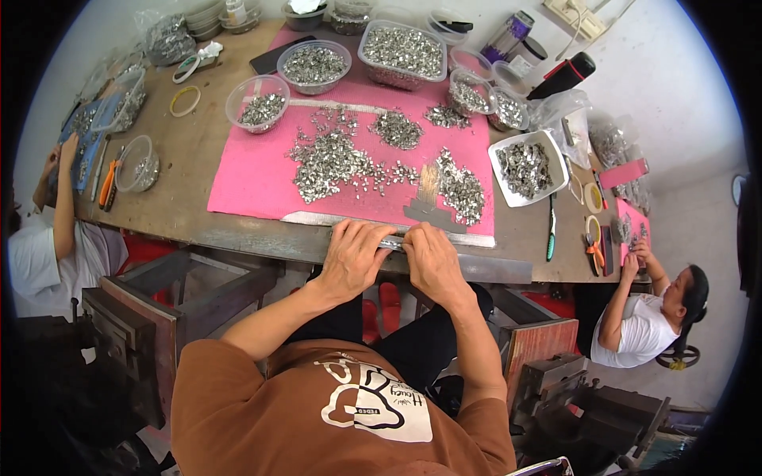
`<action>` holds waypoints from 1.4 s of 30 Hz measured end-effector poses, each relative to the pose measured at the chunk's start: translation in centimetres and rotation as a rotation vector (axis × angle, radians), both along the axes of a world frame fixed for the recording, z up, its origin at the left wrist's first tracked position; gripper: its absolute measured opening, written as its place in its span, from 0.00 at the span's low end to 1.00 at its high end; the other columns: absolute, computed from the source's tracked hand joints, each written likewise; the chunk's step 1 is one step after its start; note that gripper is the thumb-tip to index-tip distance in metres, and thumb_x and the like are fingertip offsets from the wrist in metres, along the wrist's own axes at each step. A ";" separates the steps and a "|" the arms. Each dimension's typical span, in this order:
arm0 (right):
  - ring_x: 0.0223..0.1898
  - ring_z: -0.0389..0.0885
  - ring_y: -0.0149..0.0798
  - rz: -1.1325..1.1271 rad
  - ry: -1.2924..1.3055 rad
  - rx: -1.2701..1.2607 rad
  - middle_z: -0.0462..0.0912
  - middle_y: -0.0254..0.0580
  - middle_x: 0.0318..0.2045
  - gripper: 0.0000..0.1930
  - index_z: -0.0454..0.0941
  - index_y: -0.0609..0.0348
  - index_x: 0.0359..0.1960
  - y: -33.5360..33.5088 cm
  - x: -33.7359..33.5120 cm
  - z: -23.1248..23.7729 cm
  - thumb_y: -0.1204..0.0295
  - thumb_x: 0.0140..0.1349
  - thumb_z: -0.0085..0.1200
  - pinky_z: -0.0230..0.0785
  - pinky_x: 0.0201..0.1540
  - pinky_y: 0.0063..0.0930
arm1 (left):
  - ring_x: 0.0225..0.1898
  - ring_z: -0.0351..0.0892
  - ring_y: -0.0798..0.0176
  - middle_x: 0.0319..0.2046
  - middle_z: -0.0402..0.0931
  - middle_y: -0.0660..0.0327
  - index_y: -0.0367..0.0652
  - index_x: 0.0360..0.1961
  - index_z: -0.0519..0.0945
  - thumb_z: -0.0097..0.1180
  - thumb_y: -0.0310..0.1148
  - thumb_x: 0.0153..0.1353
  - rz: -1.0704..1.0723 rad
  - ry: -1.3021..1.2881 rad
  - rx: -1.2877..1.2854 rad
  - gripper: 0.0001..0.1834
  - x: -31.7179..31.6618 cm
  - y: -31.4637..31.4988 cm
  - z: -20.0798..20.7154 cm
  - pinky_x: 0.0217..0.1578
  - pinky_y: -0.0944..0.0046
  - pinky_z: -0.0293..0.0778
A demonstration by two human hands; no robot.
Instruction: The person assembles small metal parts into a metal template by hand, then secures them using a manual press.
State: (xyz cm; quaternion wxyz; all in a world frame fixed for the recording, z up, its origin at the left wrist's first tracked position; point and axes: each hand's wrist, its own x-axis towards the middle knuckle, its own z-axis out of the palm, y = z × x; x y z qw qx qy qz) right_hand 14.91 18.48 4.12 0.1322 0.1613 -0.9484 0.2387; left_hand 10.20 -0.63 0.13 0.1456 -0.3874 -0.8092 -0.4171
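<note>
Both my hands meet at the near edge of the table. My left hand (pixel 355 252) is closed, fingers pressed on a narrow silvery metal strip (pixel 391 243) that shows in the gap between the hands. My right hand (pixel 432 258) pinches the other end of the same strip; most of it is hidden under my fingers. Just beyond my hands lies a pink mat (pixel 262 182) with heaps of small shiny metal pieces (pixel 333 163). A thin bundle of straw-coloured bristles (pixel 429 184) and a flat grey piece (pixel 435 214) rest close to my right hand.
Clear tubs of metal pieces (pixel 403 51) line the mat's far side. A white square bowl (pixel 524 168) stands right, beside a green toothbrush (pixel 551 230). Orange-handled pliers (pixel 109 186) lie left. A flat metal bar (pixel 496 270) runs along the front edge. Co-workers sit at both ends.
</note>
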 end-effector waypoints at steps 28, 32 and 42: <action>0.36 0.76 0.48 0.109 0.044 0.553 0.71 0.47 0.33 0.08 0.72 0.62 0.37 -1.5 -0.3 2.1 0.78 0.55 0.52 0.67 0.43 0.38 | 0.51 0.76 0.51 0.47 0.79 0.55 0.39 0.58 0.75 0.64 0.25 0.57 0.020 0.011 0.041 0.25 0.3 0.1 -0.9 0.57 0.50 0.65; 0.37 0.79 0.48 0.106 0.038 0.223 0.78 0.47 0.36 0.08 0.77 0.62 0.39 0.3 -0.6 1.4 0.81 0.57 0.56 0.68 0.43 0.39 | 0.51 0.76 0.52 0.47 0.79 0.55 0.39 0.58 0.75 0.64 0.25 0.58 0.018 0.011 0.038 0.25 0.0 0.1 -0.8 0.57 0.50 0.65; 0.41 0.80 0.47 -0.038 0.289 0.139 0.80 0.45 0.39 0.10 0.79 0.61 0.41 -0.5 1.8 -1.0 0.77 0.57 0.60 0.70 0.45 0.41 | 0.51 0.77 0.53 0.48 0.79 0.57 0.40 0.57 0.76 0.63 0.26 0.59 0.045 0.026 0.019 0.23 0.3 0.3 -0.6 0.57 0.49 0.64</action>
